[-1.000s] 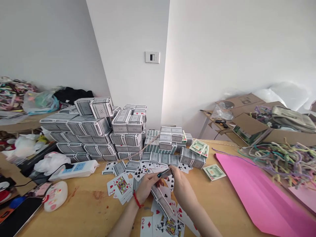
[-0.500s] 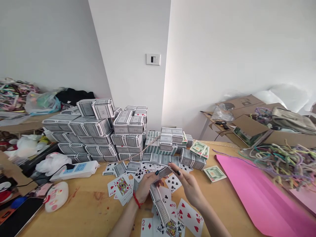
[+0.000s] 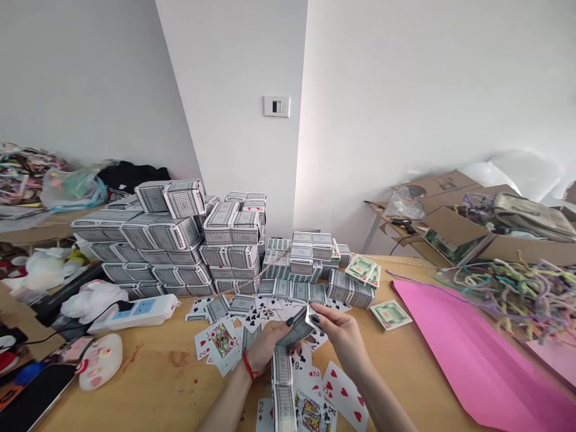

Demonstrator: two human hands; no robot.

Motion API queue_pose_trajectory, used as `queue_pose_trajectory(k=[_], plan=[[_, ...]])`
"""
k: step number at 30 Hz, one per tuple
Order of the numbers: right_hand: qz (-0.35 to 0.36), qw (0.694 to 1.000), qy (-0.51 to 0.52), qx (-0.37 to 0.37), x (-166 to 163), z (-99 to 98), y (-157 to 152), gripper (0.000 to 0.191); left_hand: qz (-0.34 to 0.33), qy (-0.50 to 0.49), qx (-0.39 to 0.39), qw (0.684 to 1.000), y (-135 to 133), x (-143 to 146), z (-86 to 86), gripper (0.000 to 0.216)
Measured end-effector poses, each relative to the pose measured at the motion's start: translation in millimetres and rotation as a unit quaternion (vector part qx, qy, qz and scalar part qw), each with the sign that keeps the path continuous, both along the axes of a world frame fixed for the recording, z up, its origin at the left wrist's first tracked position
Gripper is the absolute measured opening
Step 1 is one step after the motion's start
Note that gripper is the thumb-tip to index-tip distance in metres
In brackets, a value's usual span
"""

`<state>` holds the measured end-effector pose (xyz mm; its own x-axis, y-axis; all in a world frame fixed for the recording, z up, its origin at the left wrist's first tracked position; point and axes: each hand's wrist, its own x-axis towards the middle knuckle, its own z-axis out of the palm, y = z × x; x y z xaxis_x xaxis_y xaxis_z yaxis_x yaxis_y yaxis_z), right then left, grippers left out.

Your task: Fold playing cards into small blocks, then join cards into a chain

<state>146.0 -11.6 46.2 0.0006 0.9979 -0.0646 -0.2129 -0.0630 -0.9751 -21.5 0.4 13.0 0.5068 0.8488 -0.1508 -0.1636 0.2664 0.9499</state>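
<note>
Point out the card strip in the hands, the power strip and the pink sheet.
card strip (image 3: 283, 366), head view, on its patterned back below the hands
power strip (image 3: 135, 311), head view, mid-body
pink sheet (image 3: 468, 360), head view, bare middle

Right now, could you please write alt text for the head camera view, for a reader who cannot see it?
Two bare hands, left hand and right hand, hold a chain of joined playing cards above a wooden table strewn with loose cards. Behind them stand stacks of card blocks against a white wall; a pink sheet lies to the right.
</note>
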Motion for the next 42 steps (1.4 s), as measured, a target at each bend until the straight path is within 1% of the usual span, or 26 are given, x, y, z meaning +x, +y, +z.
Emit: queue_pose_trajectory(k=[4,6,10,12,15,17,19,21,24,26,27,31,36,42], plan=[[-0.056,0.998,-0.008,0.007,-7,-6.3,-2,0.033,-0.023,-0.017,0.000,1.000,-2,4,-3.2,0.049],[-0.068,0.998,0.005,0.005,-9,-8.3,-3,0.029,-0.031,-0.022,-0.001,0.999,-2,5,-6.0,0.048],[-0.102,0.994,0.029,-0.001,-14,-7.7,-6,0.022,-0.012,-0.020,-0.002,1.000,-2,5,-9.5,0.044],[-0.103,0.993,0.050,-0.010,-16,-5.8,-8,0.020,-0.012,-0.019,-0.001,1.000,-2,6,-9.4,0.045],[-0.049,0.993,0.109,-0.012,-15,-1.4,-8,0.018,-0.025,-0.018,-0.001,1.000,-2,7,-7.3,0.048],[0.011,0.990,0.142,-0.010,-11,2.9,-8,0.020,-0.038,-0.025,-0.002,0.999,-2,7,-5.1,0.050],[0.081,0.985,0.154,-0.012,-5,8.0,-7,0.022,-0.050,-0.036,-0.004,0.998,-3,7,-2.5,0.050],[0.142,0.979,0.143,-0.009,1,12.9,-6,0.021,-0.063,-0.050,-0.010,0.997,-5,6,0.2,0.050],[0.218,0.970,0.106,-0.016,5,17.5,-8,0.033,-0.085,-0.061,-0.025,0.994,-7,7,3.2,0.050],[0.245,0.964,0.095,-0.025,5,17.8,-10,0.038,-0.088,-0.063,-0.038,0.993,-9,7,3.4,0.051],[0.248,0.964,0.097,-0.024,3,17.1,-11,0.039,-0.086,-0.064,-0.042,0.993,-9,7,2.8,0.051],[0.209,0.974,0.083,0.006,-6,11.9,-13,0.042,-0.082,-0.076,-0.055,0.992,-8,7,-2.7,0.052],[0.146,0.989,0.003,0.031,-13,6.7,-14,0.048,-0.078,-0.100,-0.072,0.989,-8,7,-5.4,0.046],[0.089,0.991,-0.056,0.077,-16,3.1,-16,0.045,-0.073,-0.081,-0.075,0.991,-8,7,-4.7,0.045]])
